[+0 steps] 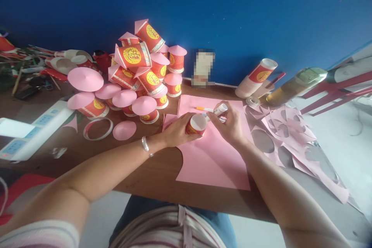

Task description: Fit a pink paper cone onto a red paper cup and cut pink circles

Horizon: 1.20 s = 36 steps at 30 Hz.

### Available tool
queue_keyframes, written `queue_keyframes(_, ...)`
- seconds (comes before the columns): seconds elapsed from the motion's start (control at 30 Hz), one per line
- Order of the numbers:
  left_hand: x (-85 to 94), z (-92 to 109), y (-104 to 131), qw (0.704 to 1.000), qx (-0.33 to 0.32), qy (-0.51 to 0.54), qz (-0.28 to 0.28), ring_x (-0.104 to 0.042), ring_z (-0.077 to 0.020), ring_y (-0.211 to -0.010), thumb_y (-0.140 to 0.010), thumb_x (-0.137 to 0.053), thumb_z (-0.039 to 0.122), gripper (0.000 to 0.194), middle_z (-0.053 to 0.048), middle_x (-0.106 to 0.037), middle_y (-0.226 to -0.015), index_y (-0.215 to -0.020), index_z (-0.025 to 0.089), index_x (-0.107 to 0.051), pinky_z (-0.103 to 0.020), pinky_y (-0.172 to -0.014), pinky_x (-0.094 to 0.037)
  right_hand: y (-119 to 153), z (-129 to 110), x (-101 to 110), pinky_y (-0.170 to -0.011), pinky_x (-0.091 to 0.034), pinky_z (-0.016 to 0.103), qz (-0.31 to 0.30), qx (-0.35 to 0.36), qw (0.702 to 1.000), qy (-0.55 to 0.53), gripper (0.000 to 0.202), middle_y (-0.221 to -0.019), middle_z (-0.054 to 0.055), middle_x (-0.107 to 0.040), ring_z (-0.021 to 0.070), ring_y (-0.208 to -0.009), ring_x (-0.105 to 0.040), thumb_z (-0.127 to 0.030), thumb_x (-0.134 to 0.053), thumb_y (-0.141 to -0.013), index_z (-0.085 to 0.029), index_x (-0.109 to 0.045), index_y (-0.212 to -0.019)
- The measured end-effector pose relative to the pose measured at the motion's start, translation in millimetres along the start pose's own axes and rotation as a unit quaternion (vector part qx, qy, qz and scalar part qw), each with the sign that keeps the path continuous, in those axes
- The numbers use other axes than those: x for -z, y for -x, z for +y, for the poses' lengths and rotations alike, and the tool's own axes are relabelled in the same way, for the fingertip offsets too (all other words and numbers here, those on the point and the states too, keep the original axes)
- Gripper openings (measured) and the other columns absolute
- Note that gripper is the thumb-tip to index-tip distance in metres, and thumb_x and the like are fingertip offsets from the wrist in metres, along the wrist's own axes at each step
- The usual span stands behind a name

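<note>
My left hand [178, 130] is wrapped round a red paper cup [198, 122], whose open white end faces up towards me. Close to the cup's rim, my right hand [231, 126] grips a small white bottle [220, 109], tilted with its narrow end at the cup. Whether the tip touches the rim I cannot tell. Under both hands lies a large pink paper sheet [215, 159] with a curved cut in its left edge. An orange and white pen [203, 109] rests on the sheet just beyond the cup.
Red cups with pink cone tops [133, 56] are piled at the back left. A tape roll [98, 128], a pink paper disc [124, 130] and a power strip [37, 130] lie left. Rightward are stacked cups [257, 78], a bottle [296, 85] and pink offcuts [290, 135].
</note>
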<state>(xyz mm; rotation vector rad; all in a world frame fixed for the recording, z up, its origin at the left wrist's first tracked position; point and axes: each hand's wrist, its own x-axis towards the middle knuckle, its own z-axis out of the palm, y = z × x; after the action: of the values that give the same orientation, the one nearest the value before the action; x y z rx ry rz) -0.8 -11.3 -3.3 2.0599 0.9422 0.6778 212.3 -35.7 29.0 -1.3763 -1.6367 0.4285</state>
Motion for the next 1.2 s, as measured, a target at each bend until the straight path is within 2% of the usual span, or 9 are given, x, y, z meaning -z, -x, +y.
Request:
queue_keyframes(0.2, 2.2, 3.8, -0.9, 0.999, -0.022, 0.024, -0.004, -0.069, -0.0292, -0.117, -0.084, -0.077, 0.046, 0.055, -0.012, -0.071, -0.130, -0.128, 0.019, -0.057, -0.042, -0.100, -0.057, -1.8, 6.0, -2.6, -0.054, -0.047, 0.030, 0.001, -0.021, 0.999, -0.027, 0.036, -0.065, -0.002, -0.061, 0.0161, -0.057, -0.058, -0.050, -0.075, -0.084, -0.026, -0.050, -0.077)
queue_keyframes(0.37, 4.2, 3.7, -0.1, 0.999, -0.005, 0.028, -0.022, -0.069, -0.0294, -0.118, -0.084, -0.076, 0.048, 0.059, -0.010, -0.070, -0.133, -0.133, 0.021, -0.056, -0.042, -0.099, -0.057, -1.3, -2.3, -1.6, -0.056, -0.052, 0.032, -0.002, -0.043, 0.995, -0.091, 0.036, -0.070, 0.000, -0.065, 0.0190, -0.064, -0.065, -0.053, -0.076, -0.084, -0.026, -0.052, -0.081)
queue_keyframes(0.5, 5.8, 3.6, -0.5, 0.999, 0.006, 0.031, -0.038, -0.071, -0.0296, -0.111, -0.084, -0.076, 0.053, 0.061, -0.010, -0.073, -0.124, -0.132, 0.021, -0.057, -0.042, -0.095, -0.058, -2.3, -8.5, -2.5, -0.052, -0.047, 0.029, -0.012, -0.029, 0.997, -0.066, 0.037, -0.066, -0.002, -0.062, 0.0153, -0.057, -0.057, -0.052, -0.076, -0.084, -0.025, -0.051, -0.078)
queue_keyframes(0.63, 6.3, 1.6, -2.0, 0.998, -0.003, 0.037, -0.048, -0.071, -0.0304, -0.111, -0.083, -0.077, 0.052, 0.062, -0.011, -0.073, -0.123, -0.132, 0.020, -0.057, -0.043, -0.096, -0.058, -6.7, -9.4, -1.7, -0.054, -0.045, 0.029, -0.022, -0.025, 0.999, -0.037, 0.035, -0.064, -0.003, -0.059, 0.0141, -0.056, -0.054, -0.048, -0.076, -0.085, -0.025, -0.051, -0.076)
queue_keyframes(0.87, 6.0, -6.4, -1.9, 0.995, -0.051, 0.064, -0.060, -0.067, -0.0308, -0.125, -0.083, -0.078, 0.044, 0.069, -0.014, -0.064, -0.141, -0.140, 0.021, -0.047, -0.045, -0.104, -0.056, -8.6, 4.5, -3.2, -0.055, -0.043, 0.030, -0.040, -0.044, 0.998, -0.007, 0.036, -0.063, -0.003, -0.058, 0.0147, -0.056, -0.052, -0.048, -0.076, -0.084, -0.025, -0.051, -0.075)
queue_keyframes(1.03, 5.3, -6.6, -0.7, 0.990, -0.104, 0.082, -0.054, -0.059, -0.0314, -0.136, -0.084, -0.073, 0.030, 0.065, -0.017, -0.057, -0.146, -0.141, 0.019, -0.045, -0.046, -0.114, -0.051, -7.6, 15.6, -6.3, -0.055, -0.049, 0.030, -0.049, -0.101, 0.989, -0.093, 0.040, -0.066, -0.002, -0.065, 0.0164, -0.059, -0.061, -0.054, -0.078, -0.082, -0.024, -0.052, -0.077)
queue_keyframes(1.1, 3.8, -7.1, -1.3, 0.989, -0.113, 0.081, -0.051, -0.056, -0.0327, -0.139, -0.082, -0.078, 0.034, 0.070, -0.017, -0.056, -0.147, -0.142, 0.020, -0.044, -0.048, -0.117, -0.048, -8.8, 14.9, -5.5, -0.055, -0.052, 0.030, -0.038, -0.121, 0.982, -0.138, 0.042, -0.065, -0.002, -0.065, 0.0165, -0.060, -0.063, -0.054, -0.081, -0.079, -0.024, -0.052, -0.078)
queue_keyframes(1.2, 0.1, -9.6, -2.6, 0.995, -0.081, 0.059, -0.022, -0.059, -0.0342, -0.133, -0.073, -0.087, 0.047, 0.080, -0.016, -0.057, -0.141, -0.137, 0.021, -0.047, -0.049, -0.111, -0.051, -10.2, 8.6, -4.1, -0.057, -0.056, 0.030, -0.025, -0.133, 0.972, -0.191, 0.044, -0.068, -0.002, -0.067, 0.0161, -0.061, -0.064, -0.056, -0.084, -0.076, -0.024, -0.054, -0.077)
